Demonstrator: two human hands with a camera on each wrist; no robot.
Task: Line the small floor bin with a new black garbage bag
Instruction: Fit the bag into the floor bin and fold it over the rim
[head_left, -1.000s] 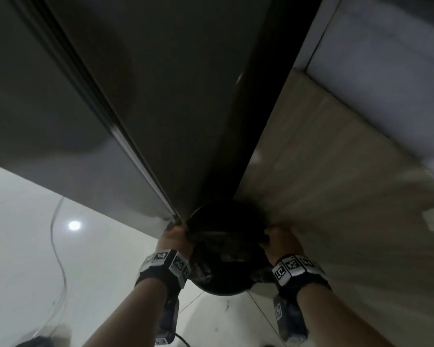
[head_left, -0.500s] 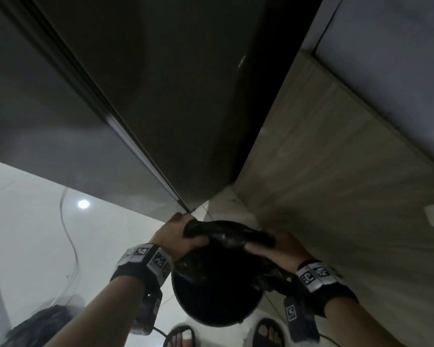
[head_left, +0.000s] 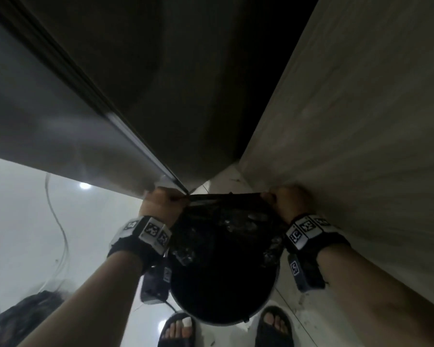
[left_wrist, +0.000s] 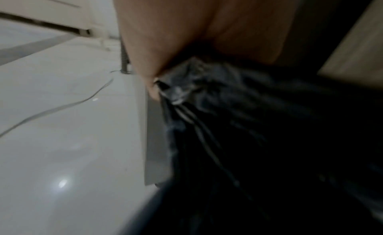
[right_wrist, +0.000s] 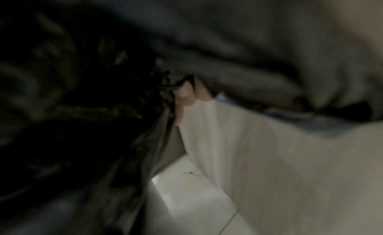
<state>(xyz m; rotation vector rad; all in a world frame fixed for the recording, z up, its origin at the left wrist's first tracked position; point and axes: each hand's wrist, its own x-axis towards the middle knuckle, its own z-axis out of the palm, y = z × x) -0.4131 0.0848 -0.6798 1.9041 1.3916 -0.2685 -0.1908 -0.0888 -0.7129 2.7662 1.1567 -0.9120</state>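
Note:
A small round dark floor bin (head_left: 223, 314) stands on the pale floor between my feet. The black garbage bag (head_left: 226, 216) lies in its mouth, its far edge stretched taut between my hands. My left hand (head_left: 164, 200) grips the bag's left edge, and my right hand (head_left: 283, 200) grips the right edge. In the left wrist view the gathered bag (left_wrist: 186, 84) runs out from under my left hand (left_wrist: 165, 42). The blurred right wrist view shows fingertips (right_wrist: 184, 94) pinching the bag (right_wrist: 145, 84). The bin's inside is too dark to make out.
A tall dark cabinet or appliance (head_left: 135, 96) rises close behind the bin on the left, a light wood-grain panel (head_left: 348, 121) on the right. A cable (head_left: 60, 226) trails on the white floor to the left, near a dark heap (head_left: 23, 319). Sandalled feet (head_left: 178, 329) flank the bin.
Both hands moved apart from the bin's middle to its sides, pulling the bag's edge taut between them. The camera view tipped further down, bringing my feet into sight.

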